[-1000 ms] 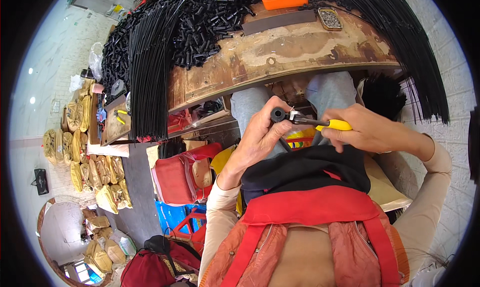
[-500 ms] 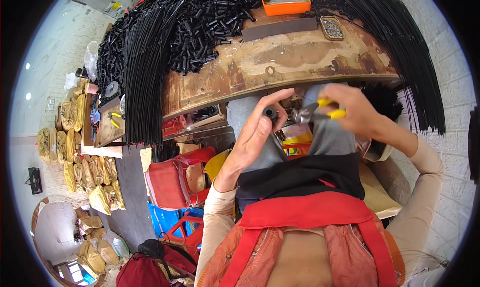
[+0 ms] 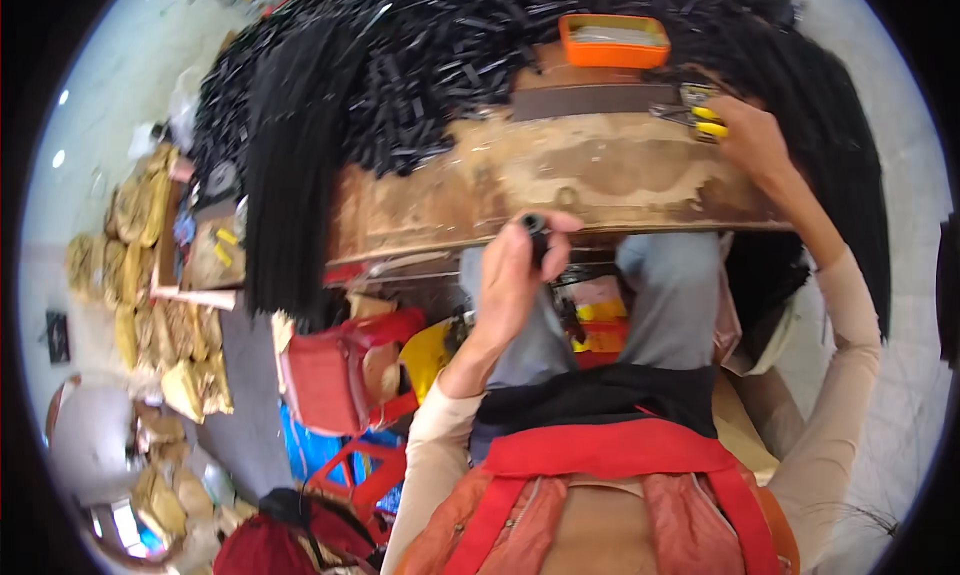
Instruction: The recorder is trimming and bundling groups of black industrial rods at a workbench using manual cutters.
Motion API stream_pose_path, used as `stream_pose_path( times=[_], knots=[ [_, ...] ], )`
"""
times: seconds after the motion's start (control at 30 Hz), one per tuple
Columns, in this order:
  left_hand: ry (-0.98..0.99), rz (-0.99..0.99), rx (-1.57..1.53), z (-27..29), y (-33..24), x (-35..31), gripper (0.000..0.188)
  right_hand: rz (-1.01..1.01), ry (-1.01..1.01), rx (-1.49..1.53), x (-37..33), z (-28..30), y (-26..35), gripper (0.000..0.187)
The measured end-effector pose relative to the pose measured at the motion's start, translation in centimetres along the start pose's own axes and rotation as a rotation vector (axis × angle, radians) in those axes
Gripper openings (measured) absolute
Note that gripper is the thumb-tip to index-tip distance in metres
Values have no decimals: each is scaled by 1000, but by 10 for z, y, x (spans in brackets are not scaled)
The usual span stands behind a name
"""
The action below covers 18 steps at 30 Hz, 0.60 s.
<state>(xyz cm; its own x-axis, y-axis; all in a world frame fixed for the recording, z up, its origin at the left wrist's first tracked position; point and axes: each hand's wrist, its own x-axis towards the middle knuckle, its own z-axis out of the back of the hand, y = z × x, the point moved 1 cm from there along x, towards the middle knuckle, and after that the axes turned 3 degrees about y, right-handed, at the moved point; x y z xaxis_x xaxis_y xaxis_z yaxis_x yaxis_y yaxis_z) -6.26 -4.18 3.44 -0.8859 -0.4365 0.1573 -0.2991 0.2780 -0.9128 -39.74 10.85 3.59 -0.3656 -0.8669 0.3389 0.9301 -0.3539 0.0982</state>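
Note:
My left hand is closed round a short black plastic tube, held just in front of the table's near edge with its round open end facing up. My right hand reaches out over the right part of the wooden table. It grips pliers with yellow handles, whose metal jaws point left. Those jaws are beside the small yellow-rimmed tray, which the pliers and hand partly cover. Motion blur hides whether the jaws hold anything.
A large heap of black tubes covers the table's back left. Bundles of long black strands hang over its edge on both sides. An orange box stands behind a dark flat strip. A red chair is at the left.
My right hand has carried the pliers away from the black tube, forward and right to the small tray. My left hand still holds the tube. The whole view has shifted, with the table lower.

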Motion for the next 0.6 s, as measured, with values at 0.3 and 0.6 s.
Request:
stream_pose_path(
  times=[0.3, 0.6],
  knots=[
    [-21, -17, 47, 1, -6, -6, 58, -47, -39, 35, 9, -10, -1, 24],
    [-102, -49, 104, -30, -9, -26, 51, -471, 174, 1587, -22, 39, 106, 18]
  ],
)
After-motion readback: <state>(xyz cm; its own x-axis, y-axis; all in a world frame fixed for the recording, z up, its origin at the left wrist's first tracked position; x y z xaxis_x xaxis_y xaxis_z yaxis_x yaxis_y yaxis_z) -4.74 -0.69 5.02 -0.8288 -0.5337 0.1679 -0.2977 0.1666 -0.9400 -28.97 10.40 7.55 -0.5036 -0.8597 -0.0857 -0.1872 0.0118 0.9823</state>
